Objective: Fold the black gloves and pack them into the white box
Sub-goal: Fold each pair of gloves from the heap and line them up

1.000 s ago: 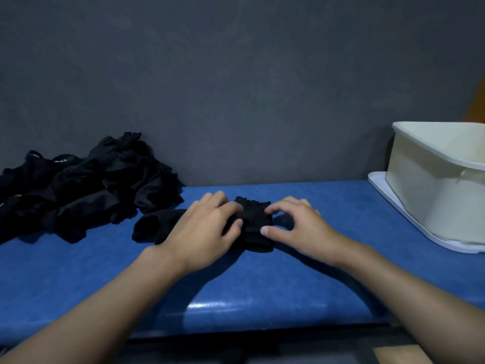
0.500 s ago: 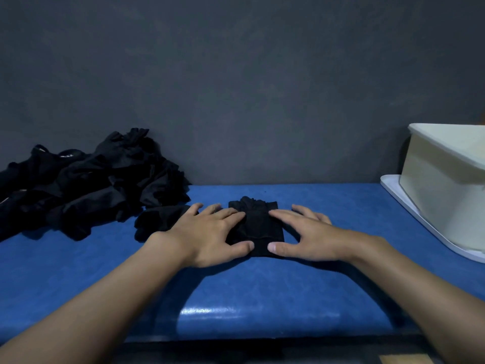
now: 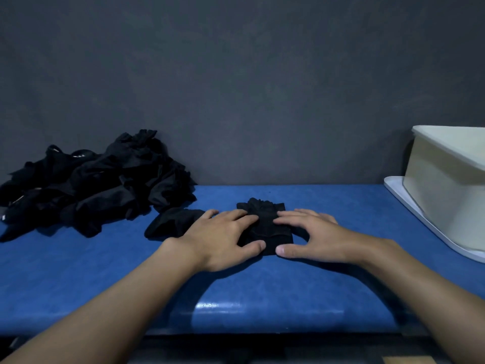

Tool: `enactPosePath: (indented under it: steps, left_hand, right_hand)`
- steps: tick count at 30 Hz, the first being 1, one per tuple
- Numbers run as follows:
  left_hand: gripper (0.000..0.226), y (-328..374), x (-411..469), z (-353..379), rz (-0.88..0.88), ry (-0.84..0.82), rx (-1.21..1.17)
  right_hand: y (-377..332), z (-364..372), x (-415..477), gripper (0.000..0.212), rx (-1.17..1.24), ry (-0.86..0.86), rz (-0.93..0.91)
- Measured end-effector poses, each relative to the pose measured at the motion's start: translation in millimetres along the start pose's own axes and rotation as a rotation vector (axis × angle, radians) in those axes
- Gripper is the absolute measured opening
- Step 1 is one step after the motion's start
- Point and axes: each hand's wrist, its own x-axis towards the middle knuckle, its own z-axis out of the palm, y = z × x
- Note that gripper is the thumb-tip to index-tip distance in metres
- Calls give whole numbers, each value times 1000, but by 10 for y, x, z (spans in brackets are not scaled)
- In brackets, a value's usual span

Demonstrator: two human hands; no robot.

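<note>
A folded black glove [image 3: 265, 224] lies flat on the blue table [image 3: 78, 271] in the middle. My left hand [image 3: 223, 236] presses on its left side with straight fingers. My right hand [image 3: 312, 236] presses on its right side, fingers spread flat, thumb at the glove's near edge. Another black glove [image 3: 172, 225] lies loose just left of my left hand. The white box [image 3: 446, 190] stands at the far right on its white lid [image 3: 409, 206]; its inside is hidden.
A heap of black gloves [image 3: 91, 185] covers the back left of the table against the dark grey wall [image 3: 236, 88]. The table's front edge runs just below my forearms.
Both hands went from pinching and folding the glove to lying flat on it, pressing it down. The view has shifted slightly left, so less of the box shows.
</note>
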Motion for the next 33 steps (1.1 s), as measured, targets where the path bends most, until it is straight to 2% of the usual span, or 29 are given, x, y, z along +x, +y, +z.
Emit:
enactPosePath:
  steps: [7,10,17,20,23,27,33]
  left_hand:
    - [71,79,-15,-54,30,89,0]
    - [78,57,-101,-155,37,196,-2]
    - [71,-302,-449,-382,-75,361,-27]
    - [67,-501,-652,-447,-116,339,-18]
    - [52,-626,-829,-472,-165,275,-34]
    - [54,-766,-949,-425,-176,185,-99]
    - [55,-838,-1019,-332,-181,241,-219]
  right_hand:
    - [41,-104,-129,68,-32,78,33]
    - [-58,-98,-90,63,12,156,-30]
    - [-457,73,96,61,58,192,-196]
    - [-628,149,157,51,55,201,-236]
    - [-793,218,190,50,41,211,-281]
    - [-1011,276,213,54,52,211,-298]
    - [-1144,391,284,61,-44,192,-338]
